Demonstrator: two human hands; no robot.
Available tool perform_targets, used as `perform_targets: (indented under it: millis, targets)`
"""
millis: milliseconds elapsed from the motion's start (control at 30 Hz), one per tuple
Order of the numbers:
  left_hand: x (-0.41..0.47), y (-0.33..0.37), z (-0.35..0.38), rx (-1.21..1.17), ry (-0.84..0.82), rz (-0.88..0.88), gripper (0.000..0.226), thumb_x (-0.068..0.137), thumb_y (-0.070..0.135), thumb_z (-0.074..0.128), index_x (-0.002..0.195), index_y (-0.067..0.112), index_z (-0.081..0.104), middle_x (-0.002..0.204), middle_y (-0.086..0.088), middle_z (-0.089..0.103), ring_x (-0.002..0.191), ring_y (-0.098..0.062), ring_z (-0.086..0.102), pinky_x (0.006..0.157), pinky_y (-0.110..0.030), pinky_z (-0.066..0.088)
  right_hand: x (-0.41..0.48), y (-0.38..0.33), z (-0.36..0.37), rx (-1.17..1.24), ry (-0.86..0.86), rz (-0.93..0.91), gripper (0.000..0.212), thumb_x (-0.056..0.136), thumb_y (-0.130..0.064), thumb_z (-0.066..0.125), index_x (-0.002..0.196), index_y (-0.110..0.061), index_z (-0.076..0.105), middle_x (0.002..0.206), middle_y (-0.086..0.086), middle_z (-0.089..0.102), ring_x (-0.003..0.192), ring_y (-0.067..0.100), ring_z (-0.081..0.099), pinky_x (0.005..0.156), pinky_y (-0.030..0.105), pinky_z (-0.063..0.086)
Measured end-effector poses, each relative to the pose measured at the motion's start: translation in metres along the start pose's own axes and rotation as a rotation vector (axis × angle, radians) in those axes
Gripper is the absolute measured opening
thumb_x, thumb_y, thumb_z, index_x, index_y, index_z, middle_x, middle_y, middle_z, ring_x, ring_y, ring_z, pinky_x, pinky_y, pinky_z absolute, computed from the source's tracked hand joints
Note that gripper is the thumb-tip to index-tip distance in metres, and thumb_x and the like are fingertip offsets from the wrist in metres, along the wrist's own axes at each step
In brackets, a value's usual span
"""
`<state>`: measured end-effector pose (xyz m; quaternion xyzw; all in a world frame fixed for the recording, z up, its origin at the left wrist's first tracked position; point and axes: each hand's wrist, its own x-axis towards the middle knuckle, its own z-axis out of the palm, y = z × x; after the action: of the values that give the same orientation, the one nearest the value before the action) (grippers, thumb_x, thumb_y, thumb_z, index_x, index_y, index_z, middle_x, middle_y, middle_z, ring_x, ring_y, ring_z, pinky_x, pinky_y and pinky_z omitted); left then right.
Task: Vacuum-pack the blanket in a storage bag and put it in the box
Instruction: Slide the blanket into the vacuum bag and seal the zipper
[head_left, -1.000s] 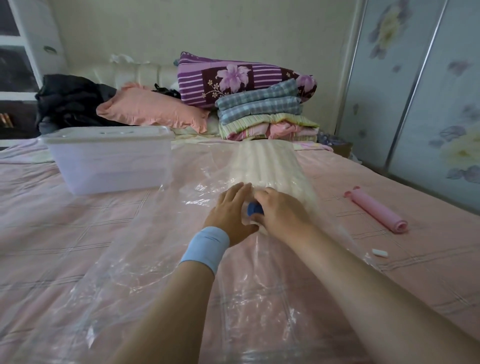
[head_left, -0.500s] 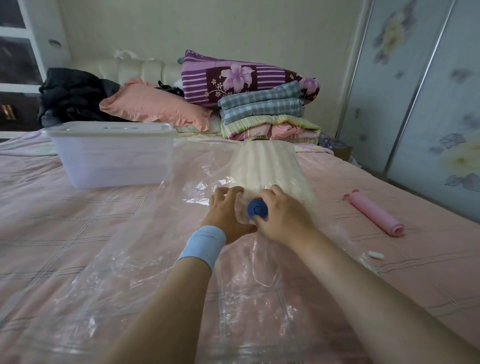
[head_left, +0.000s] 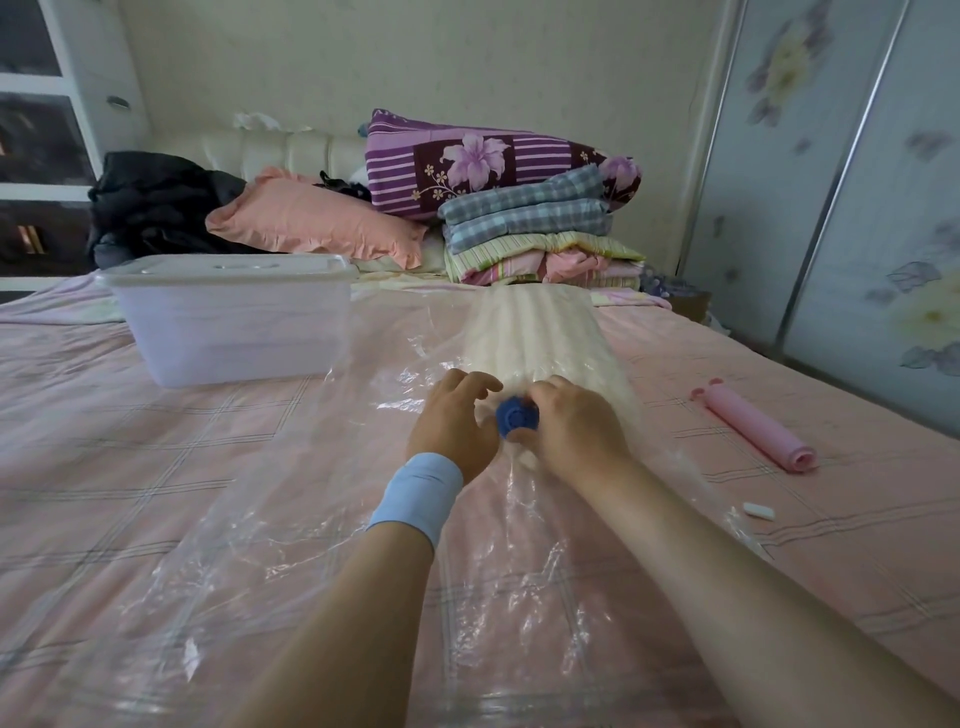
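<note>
A clear plastic storage bag lies flat on the pink bed, with a folded cream ribbed blanket inside its far end. A round blue valve cap sits on the bag just in front of the blanket. My right hand grips the cap from the right with curled fingers. My left hand, with a light blue wristband, rests on the plastic beside the cap, fingers bent. The translucent lidded box stands at the left.
A pink hand pump lies on the bed to the right, a small white clip nearer me. Pillows and folded bedding are stacked at the headboard, dark clothes at the far left. A wardrobe with sliding doors lines the right side.
The blue cap has come more into view between my hands, and my left fingers have drawn back and curled a little. The camera view has shifted slightly.
</note>
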<state>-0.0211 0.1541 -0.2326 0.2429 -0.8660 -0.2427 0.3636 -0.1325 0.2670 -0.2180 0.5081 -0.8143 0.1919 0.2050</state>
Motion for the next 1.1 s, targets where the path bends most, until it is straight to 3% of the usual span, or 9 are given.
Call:
perform_targets:
  millis: [167, 267, 367, 500, 567, 733, 867, 967, 1100]
  targets:
    - [0.0, 0.003, 0.003, -0.041, -0.001, -0.005, 0.02, 0.083, 0.03, 0.071, 0.102, 0.036, 0.072, 0.096, 0.012, 0.049, 0.095, -0.011, 0.052, 0.081, -0.027, 0.047, -0.003, 0.008, 0.003, 0.162, 0.012, -0.125, 0.027, 0.083, -0.013, 0.074, 0.109, -0.019, 0.07, 0.097, 0.001, 0.06, 0.082, 0.027, 0.063, 0.075, 0.041, 0.051]
    - [0.003, 0.001, 0.003, -0.075, -0.012, -0.021, 0.017, 0.083, 0.027, 0.074, 0.1, 0.03, 0.076, 0.095, 0.01, 0.051, 0.086, -0.012, 0.052, 0.078, -0.022, 0.043, -0.006, 0.007, 0.004, 0.217, 0.016, -0.004, 0.039, 0.083, -0.031, 0.079, 0.116, -0.016, 0.063, 0.109, 0.0, 0.062, 0.092, 0.023, 0.064, 0.078, 0.039, 0.053]
    - [0.003, 0.0, 0.005, -0.073, -0.009, -0.04, 0.013, 0.082, 0.025, 0.075, 0.094, 0.026, 0.078, 0.095, 0.01, 0.053, 0.082, -0.01, 0.051, 0.075, -0.019, 0.039, -0.006, 0.007, 0.008, 0.097, 0.014, 0.039, 0.049, 0.078, -0.052, 0.079, 0.104, -0.013, 0.062, 0.104, 0.0, 0.061, 0.086, 0.023, 0.062, 0.072, 0.038, 0.051]
    - [0.003, -0.002, 0.003, -0.103, -0.007, -0.081, 0.007, 0.08, 0.03, 0.076, 0.079, 0.024, 0.073, 0.094, 0.011, 0.052, 0.082, -0.007, 0.053, 0.074, -0.017, 0.038, -0.005, 0.01, 0.007, 0.112, 0.012, -0.048, 0.023, 0.09, -0.029, 0.071, 0.108, -0.016, 0.066, 0.108, 0.0, 0.058, 0.088, 0.027, 0.064, 0.069, 0.037, 0.049]
    - [0.003, -0.002, 0.002, -0.095, -0.01, -0.088, 0.006, 0.082, 0.029, 0.073, 0.081, 0.023, 0.073, 0.095, 0.011, 0.052, 0.081, -0.005, 0.053, 0.074, -0.015, 0.037, -0.007, 0.01, 0.006, 0.123, -0.005, -0.096, 0.027, 0.091, -0.021, 0.067, 0.118, -0.022, 0.066, 0.11, -0.001, 0.056, 0.09, 0.026, 0.064, 0.068, 0.036, 0.05]
    - [0.005, -0.003, 0.003, -0.086, -0.023, -0.055, 0.009, 0.086, 0.027, 0.07, 0.093, 0.028, 0.076, 0.096, 0.012, 0.054, 0.08, -0.004, 0.054, 0.075, -0.016, 0.037, -0.007, -0.001, 0.011, 0.0, 0.024, 0.065, 0.046, 0.085, -0.049, 0.073, 0.115, -0.017, 0.058, 0.111, -0.003, 0.057, 0.088, 0.022, 0.063, 0.067, 0.034, 0.05]
    - [0.005, -0.004, 0.001, -0.098, -0.03, -0.078, 0.005, 0.085, 0.026, 0.069, 0.083, 0.03, 0.072, 0.095, 0.014, 0.052, 0.083, -0.006, 0.055, 0.075, -0.016, 0.038, -0.003, 0.002, 0.012, 0.056, 0.005, -0.033, 0.028, 0.09, -0.029, 0.068, 0.115, -0.018, 0.062, 0.111, -0.002, 0.053, 0.088, 0.026, 0.063, 0.066, 0.037, 0.051]
    - [0.004, -0.004, 0.0, -0.1, -0.022, -0.045, 0.012, 0.085, 0.023, 0.07, 0.087, 0.035, 0.069, 0.097, 0.012, 0.052, 0.082, -0.006, 0.055, 0.075, -0.017, 0.04, -0.004, 0.005, 0.012, 0.126, -0.007, -0.09, 0.035, 0.087, -0.014, 0.067, 0.12, -0.023, 0.061, 0.112, -0.004, 0.051, 0.09, 0.024, 0.064, 0.066, 0.04, 0.053]
    - [0.006, -0.006, 0.003, -0.058, -0.054, -0.043, 0.014, 0.083, 0.022, 0.072, 0.092, 0.032, 0.074, 0.098, 0.011, 0.051, 0.082, -0.009, 0.053, 0.074, -0.017, 0.038, -0.006, 0.006, 0.012, 0.129, 0.067, 0.052, 0.041, 0.081, -0.037, 0.08, 0.11, -0.017, 0.059, 0.109, -0.004, 0.055, 0.083, 0.021, 0.06, 0.065, 0.033, 0.047]
